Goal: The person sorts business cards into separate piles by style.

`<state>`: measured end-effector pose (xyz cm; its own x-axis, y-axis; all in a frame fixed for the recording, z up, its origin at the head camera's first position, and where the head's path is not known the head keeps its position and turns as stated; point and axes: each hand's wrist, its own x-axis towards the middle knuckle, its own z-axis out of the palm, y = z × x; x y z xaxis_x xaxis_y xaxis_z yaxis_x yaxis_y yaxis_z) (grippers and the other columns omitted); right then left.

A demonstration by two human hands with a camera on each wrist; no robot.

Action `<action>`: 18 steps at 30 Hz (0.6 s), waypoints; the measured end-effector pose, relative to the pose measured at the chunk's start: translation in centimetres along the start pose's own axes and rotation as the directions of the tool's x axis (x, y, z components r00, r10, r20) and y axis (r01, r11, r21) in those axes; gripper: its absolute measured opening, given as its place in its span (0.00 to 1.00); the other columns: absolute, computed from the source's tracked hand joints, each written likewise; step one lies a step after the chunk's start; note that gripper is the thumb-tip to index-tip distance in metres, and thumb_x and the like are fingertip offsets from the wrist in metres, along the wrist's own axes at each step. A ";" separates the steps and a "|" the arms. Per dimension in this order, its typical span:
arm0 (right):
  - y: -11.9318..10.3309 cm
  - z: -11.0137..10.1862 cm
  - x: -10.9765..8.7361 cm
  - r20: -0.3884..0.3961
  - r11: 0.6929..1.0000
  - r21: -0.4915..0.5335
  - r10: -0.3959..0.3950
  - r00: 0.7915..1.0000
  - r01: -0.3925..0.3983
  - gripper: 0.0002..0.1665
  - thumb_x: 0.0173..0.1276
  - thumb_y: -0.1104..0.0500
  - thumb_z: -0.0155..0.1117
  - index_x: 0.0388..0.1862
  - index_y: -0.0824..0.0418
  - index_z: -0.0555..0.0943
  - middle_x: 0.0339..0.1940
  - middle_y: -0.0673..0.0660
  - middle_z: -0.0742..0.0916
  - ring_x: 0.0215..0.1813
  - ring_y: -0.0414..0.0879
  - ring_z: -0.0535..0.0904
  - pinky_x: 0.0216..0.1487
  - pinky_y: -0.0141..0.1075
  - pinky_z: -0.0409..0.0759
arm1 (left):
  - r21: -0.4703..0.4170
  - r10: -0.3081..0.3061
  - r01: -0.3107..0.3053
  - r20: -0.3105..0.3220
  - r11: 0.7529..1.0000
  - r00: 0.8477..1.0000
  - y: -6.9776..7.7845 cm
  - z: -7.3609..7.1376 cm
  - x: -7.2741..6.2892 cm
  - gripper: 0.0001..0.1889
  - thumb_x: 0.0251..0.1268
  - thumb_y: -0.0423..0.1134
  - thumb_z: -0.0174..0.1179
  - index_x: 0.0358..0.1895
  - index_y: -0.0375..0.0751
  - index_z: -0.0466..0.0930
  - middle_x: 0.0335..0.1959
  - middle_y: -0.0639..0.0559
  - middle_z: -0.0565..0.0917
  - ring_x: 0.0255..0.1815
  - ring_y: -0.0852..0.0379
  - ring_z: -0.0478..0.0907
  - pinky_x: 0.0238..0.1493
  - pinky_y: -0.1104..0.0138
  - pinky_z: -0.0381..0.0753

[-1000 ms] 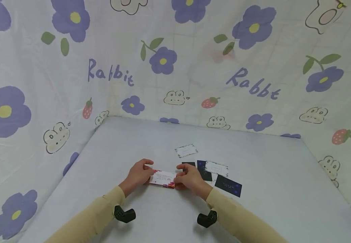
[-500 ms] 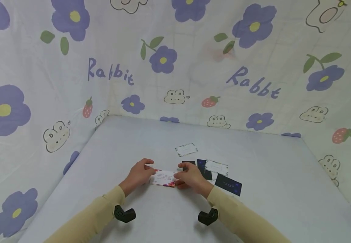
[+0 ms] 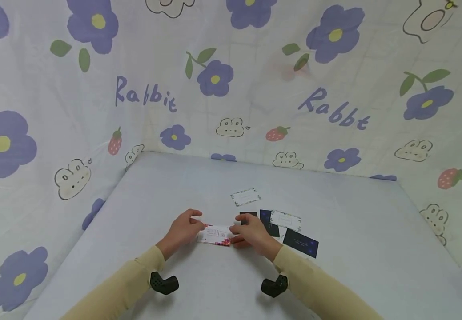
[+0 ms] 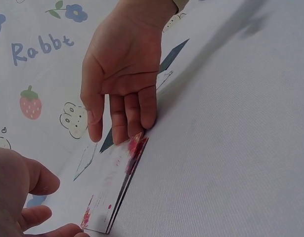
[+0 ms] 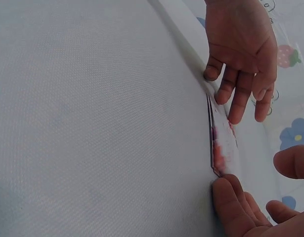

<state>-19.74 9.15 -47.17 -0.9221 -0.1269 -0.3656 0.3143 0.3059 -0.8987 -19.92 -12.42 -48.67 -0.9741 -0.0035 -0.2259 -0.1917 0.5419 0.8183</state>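
Observation:
A small stack of white business cards [image 3: 216, 234] with red floral corners lies between my two hands. My left hand [image 3: 182, 229] is at the stack's left end, its fingertips against the short edge. At the opposite end, my right hand [image 3: 255, 233] holds its relaxed fingers against the other short edge. In the left wrist view, the card stack [image 4: 109, 182] shows slightly spread layers along its long side, with the fingers of the right hand [image 4: 124, 64] at its far end. From the right wrist, the left hand [image 5: 243, 44] also appears with fingers extended along the stack.
Right of the stack lie dark blue cards [image 3: 300, 243] and a white leaf-bordered card [image 3: 285, 221], some overlapping. Another leaf-bordered card [image 3: 245, 197] lies farther back. A patterned cloth [image 3: 231, 80] walls in the white table [image 3: 214, 284].
My right hand's fingers have eased slightly away from the cards and the hand has shifted a little right. My left hand has barely moved. The stack stays in place.

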 end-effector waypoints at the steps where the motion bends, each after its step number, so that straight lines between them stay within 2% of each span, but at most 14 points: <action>1: 0.0 0.0 0.0 -0.001 1.000 0.002 0.001 1.000 -0.001 0.29 0.72 0.60 0.64 0.70 0.66 0.70 0.50 0.65 0.87 0.34 0.47 0.88 0.38 0.38 0.88 | -0.002 0.004 -0.004 0.001 1.000 1.000 0.0 0.0 0.0 0.24 0.68 0.40 0.60 0.66 0.41 0.74 0.55 0.41 0.84 0.49 0.50 0.79 0.40 0.66 0.79; 8: 0.2 0.0 0.0 0.006 1.000 0.010 0.005 1.000 -0.005 0.28 0.73 0.60 0.63 0.69 0.66 0.70 0.49 0.64 0.87 0.34 0.47 0.87 0.39 0.38 0.88 | -0.014 0.009 -0.009 0.005 1.000 1.000 -0.1 0.0 -0.1 0.24 0.68 0.40 0.59 0.66 0.41 0.74 0.56 0.41 0.83 0.49 0.50 0.79 0.38 0.66 0.78; 18: 0.5 -0.1 -0.1 0.005 0.999 0.043 0.002 1.000 -0.003 0.28 0.73 0.60 0.63 0.69 0.65 0.71 0.52 0.64 0.87 0.35 0.46 0.87 0.40 0.38 0.88 | 0.001 0.020 -0.020 -0.004 1.000 1.000 -0.2 0.2 0.0 0.23 0.69 0.41 0.59 0.66 0.41 0.74 0.56 0.42 0.84 0.52 0.50 0.80 0.46 0.62 0.80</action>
<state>-19.51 9.42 -47.51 -0.9201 -0.1313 -0.3691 0.3262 0.2651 -0.9074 -19.87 -12.31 -48.95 -0.9782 0.0038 -0.2075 -0.1722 0.5428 0.8220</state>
